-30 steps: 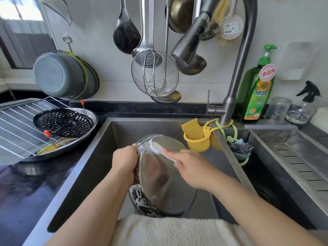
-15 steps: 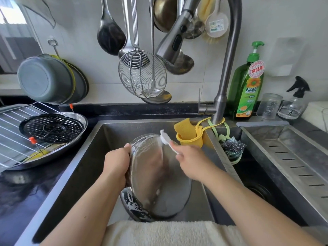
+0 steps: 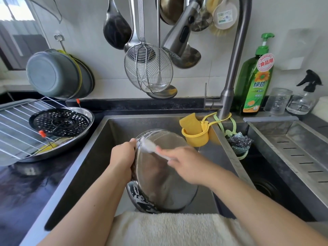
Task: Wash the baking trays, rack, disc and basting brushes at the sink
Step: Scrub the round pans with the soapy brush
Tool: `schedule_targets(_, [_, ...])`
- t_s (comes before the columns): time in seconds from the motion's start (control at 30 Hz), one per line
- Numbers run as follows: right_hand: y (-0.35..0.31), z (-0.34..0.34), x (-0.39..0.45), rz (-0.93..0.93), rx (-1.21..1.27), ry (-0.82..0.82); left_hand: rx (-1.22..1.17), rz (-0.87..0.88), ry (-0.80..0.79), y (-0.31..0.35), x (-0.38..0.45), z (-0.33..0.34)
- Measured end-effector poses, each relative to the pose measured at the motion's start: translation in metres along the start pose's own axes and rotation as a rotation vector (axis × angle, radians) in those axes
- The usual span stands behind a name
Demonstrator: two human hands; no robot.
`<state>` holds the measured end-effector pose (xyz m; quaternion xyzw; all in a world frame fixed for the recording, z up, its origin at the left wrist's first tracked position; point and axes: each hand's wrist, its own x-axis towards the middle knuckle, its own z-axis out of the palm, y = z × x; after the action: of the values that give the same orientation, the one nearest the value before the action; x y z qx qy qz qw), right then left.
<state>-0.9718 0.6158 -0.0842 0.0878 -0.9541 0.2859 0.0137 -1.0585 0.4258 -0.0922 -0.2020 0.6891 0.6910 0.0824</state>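
The round stainless-steel baking tray [image 3: 165, 176] stands tilted on edge inside the stainless-steel sink basin [image 3: 99, 157]. Its lower rim is cut off by the cream towel [image 3: 177, 229] draped over the front edge of the sink, and a dark, suds-streaked object [image 3: 138, 197] behind the tray's lower left is only partly visible and cannot be identified.

The left hand [image 3: 122, 157] grips the tray's upper left rim; its fingers curl behind the metal and are hidden. The right hand [image 3: 186, 166] is motion-blurred and holds the white-handled brush [image 3: 154, 148], its fingers wrapped round the handle. The brush head lies against the tray's upper left surface, just beside the left hand, in a patch of white foam. How the bristles meet the metal is too blurred to tell.

Left of the sink, on the dark counter, a second round steel tray [image 3: 78, 137] holds a black perforated disc [image 3: 60, 122] and two brushes with orange tips [image 3: 42, 133], whose lower ends are hidden under the disc. A wire rack [image 3: 16, 128] overlaps this tray and runs off the left frame edge.

At the sink's back right corner, a yellow sponge holder [image 3: 197, 135] hangs at the foot of the grey tap [image 3: 230, 77]; a green dish-soap bottle [image 3: 253, 80] stands just right of the tap
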Motion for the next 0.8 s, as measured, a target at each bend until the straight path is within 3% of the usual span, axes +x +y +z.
schedule_targets(0.07, [0.019, -0.013, 0.014, 0.181, -0.042, 0.097, -0.030, -0.024, -0.014, -0.003, 0.003, -0.001])
schedule_targets(0.13, [0.028, -0.018, 0.014, 0.261, -0.047, 0.087, -0.066, -0.044, -0.032, -0.005, 0.004, 0.000])
schedule_targets(0.27, [-0.001, 0.003, -0.005, -0.015, 0.079, -0.121, -0.124, -0.062, -0.049, -0.002, 0.003, 0.000])
schedule_targets(0.3, [0.000, 0.003, -0.002, -0.028, 0.080, -0.110, -0.139, -0.064, -0.042, -0.002, 0.004, -0.001])
schedule_targets(0.43, [0.027, -0.016, 0.017, 0.230, -0.085, 0.053, -0.149, -0.057, -0.036, -0.002, 0.005, -0.003])
schedule_targets(0.57, [0.000, 0.004, -0.003, -0.066, 0.076, -0.188, -0.152, -0.068, -0.048, 0.000, 0.005, 0.003])
schedule_targets(0.6, [-0.001, 0.004, -0.002, -0.094, 0.078, -0.183, -0.166, -0.078, -0.061, -0.001, 0.007, 0.004])
schedule_targets(0.7, [0.019, -0.009, 0.014, 0.054, -0.079, -0.015, -0.168, -0.114, -0.078, -0.006, 0.012, 0.002])
schedule_targets(0.8, [0.013, -0.010, 0.004, 0.020, -0.052, -0.118, -0.174, -0.114, -0.078, -0.005, 0.011, 0.003])
